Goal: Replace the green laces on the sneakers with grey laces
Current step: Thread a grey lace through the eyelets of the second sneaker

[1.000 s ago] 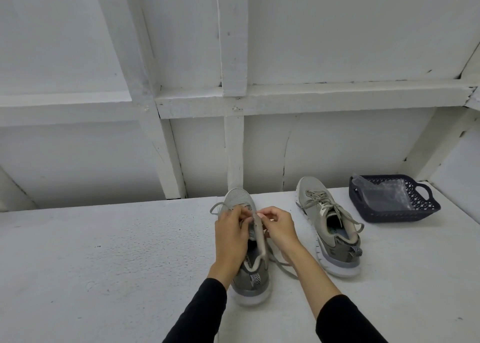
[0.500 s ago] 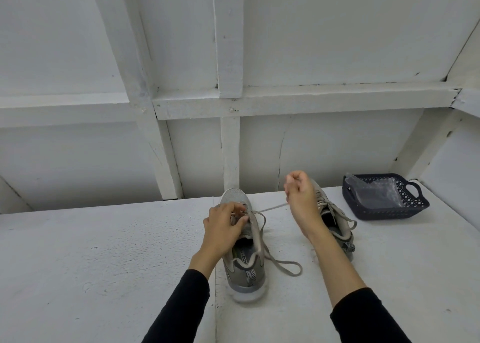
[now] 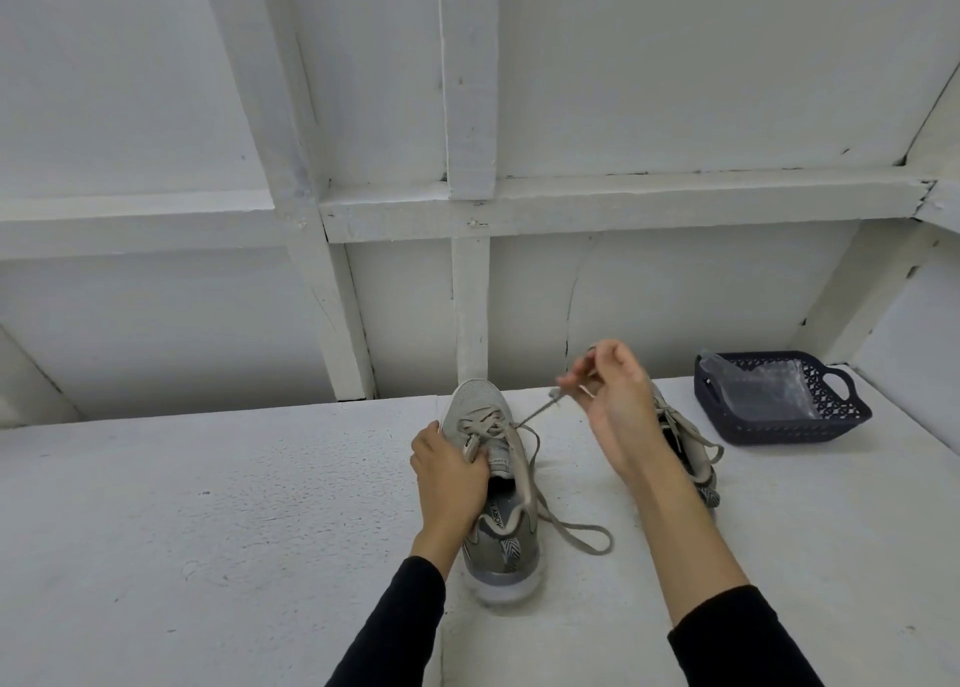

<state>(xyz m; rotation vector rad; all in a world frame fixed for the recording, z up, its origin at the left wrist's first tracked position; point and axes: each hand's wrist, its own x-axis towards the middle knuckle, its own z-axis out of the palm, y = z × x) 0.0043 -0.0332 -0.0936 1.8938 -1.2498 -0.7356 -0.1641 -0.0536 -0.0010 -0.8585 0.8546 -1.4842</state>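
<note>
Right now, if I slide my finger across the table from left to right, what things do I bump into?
left hand → near sneaker → right hand, pinching its lace → far sneaker, mostly hidden behind that hand → dark basket with a clear bag inside.

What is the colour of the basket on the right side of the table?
Dark navy blue, with a lattice-pattern wall; the basket shows only in the head view.

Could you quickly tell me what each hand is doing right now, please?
Left hand: closed on the near sneaker, steadying it.
Right hand: fingers pinching its lace, drawn taut.
</note>
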